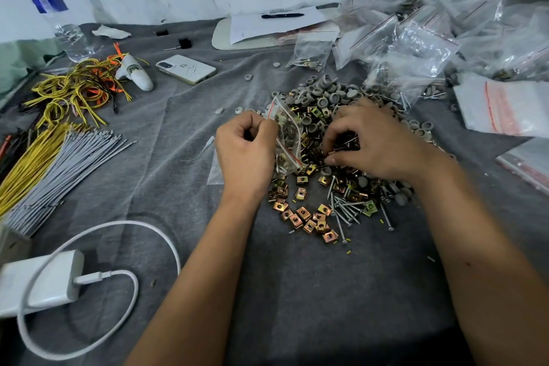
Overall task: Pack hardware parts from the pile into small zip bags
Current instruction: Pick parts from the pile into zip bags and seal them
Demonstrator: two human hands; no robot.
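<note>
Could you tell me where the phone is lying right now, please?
In the head view the phone lies face down on the grey cloth, far left of the hardware pile, between the water bottle and the paper sheets.

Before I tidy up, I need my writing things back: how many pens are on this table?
1. A black pen lies on the white papers at the far edge of the table, near the wall. More could be hidden under the heap of plastic bags on the right.

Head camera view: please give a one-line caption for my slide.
Left hand holds a small clear zip bag while right hand picks from the hardware pile.
</note>
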